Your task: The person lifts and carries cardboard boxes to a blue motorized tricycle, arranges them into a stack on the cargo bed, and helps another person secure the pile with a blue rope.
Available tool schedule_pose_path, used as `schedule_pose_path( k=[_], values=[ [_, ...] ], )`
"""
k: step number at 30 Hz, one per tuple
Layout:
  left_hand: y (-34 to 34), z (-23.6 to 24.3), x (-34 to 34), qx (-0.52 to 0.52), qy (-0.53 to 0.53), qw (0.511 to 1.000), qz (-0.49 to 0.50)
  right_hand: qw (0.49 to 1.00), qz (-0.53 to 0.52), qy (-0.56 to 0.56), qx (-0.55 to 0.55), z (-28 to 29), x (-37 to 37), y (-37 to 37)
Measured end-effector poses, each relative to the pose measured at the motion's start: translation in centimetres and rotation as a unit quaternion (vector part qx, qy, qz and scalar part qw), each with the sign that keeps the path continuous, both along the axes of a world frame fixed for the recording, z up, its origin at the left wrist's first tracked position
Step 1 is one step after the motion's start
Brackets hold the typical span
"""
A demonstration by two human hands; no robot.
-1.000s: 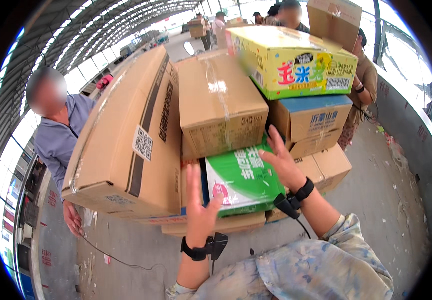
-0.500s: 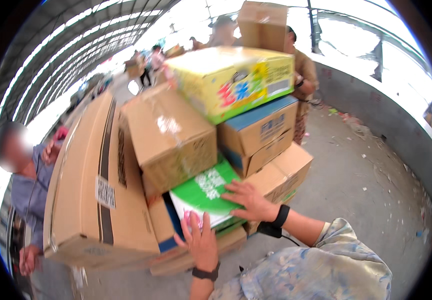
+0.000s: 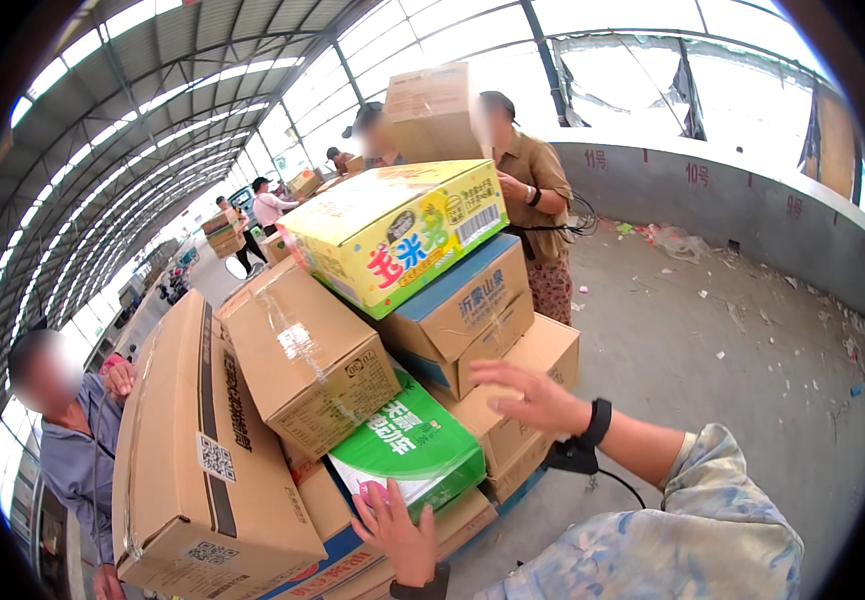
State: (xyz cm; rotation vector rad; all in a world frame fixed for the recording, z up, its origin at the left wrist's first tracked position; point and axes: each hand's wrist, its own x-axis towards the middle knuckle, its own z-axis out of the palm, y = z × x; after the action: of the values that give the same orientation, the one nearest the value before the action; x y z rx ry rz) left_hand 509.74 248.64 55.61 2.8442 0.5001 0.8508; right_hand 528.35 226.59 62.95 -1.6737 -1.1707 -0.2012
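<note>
A green and white printed box point(image 3: 423, 440) lies in the near part of a stack of cartons. My left hand point(image 3: 398, 532) rests with spread fingers against its near left corner. Just right of the box, my right hand point(image 3: 528, 393) hovers with fingers stretched out and holds nothing. Behind that hand are a brown carton with a blue top point(image 3: 478, 300) and a plain carton point(image 3: 553, 355) beneath it. A yellow printed box point(image 3: 393, 235) tops the pile. Left of it, a taped brown carton point(image 3: 303, 350) leans partly over the green box.
A large long carton point(image 3: 203, 460) stands tilted on the left, with a person in a blue-grey shirt point(image 3: 78, 440) beside it. Beyond the stack, a person in a brown shirt point(image 3: 538, 170) stands by another carton point(image 3: 433, 105). A low grey wall point(image 3: 693, 190) runs along the right; litter point(image 3: 688, 243) lies near it.
My right hand has come off the green box and moved right, in front of the neighbouring cartons. My left hand stays at the box's near corner. The whole view has shifted.
</note>
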Motion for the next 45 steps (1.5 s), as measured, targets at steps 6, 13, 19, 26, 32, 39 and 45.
schedule_pose_path(
  k=[6, 13, 19, 26, 32, 39, 45],
  values=[
    [1.7, 5.6, 2.9, -0.245, -0.247, 0.935, -0.065, 0.964, 0.118, 0.234, 0.049, 3.9, 3.5, -0.8],
    [6.4, 11.4, 6.3, -0.47, -0.318, 0.822, -0.042, 0.926, 0.228, 0.299, 0.025, 3.1, 5.1, 8.4],
    [8.3, 11.0, 9.4, -0.53, -0.293, 0.791, -0.086, 0.944, 0.173, 0.241, 0.141, 1.5, 5.8, 15.2],
    [11.2, 9.0, 11.0, -0.563, -0.35, 0.742, -0.095, 0.887, 0.129, 0.436, 0.076, 1.8, 6.6, 16.2],
    [9.6, 10.7, 10.7, -0.567, -0.412, 0.708, -0.084, 0.966, 0.102, 0.226, 0.068, 0.3, 6.1, 16.5],
    [7.3, 10.2, 9.6, -0.533, -0.441, 0.716, -0.094, 0.962, 0.125, 0.229, 0.076, 1.5, 3.7, 12.4],
    [4.6, 11.3, 6.8, -0.485, -0.446, 0.747, -0.09, 0.955, 0.149, 0.24, 0.095, 0.4, 1.1, 11.1]
  ],
)
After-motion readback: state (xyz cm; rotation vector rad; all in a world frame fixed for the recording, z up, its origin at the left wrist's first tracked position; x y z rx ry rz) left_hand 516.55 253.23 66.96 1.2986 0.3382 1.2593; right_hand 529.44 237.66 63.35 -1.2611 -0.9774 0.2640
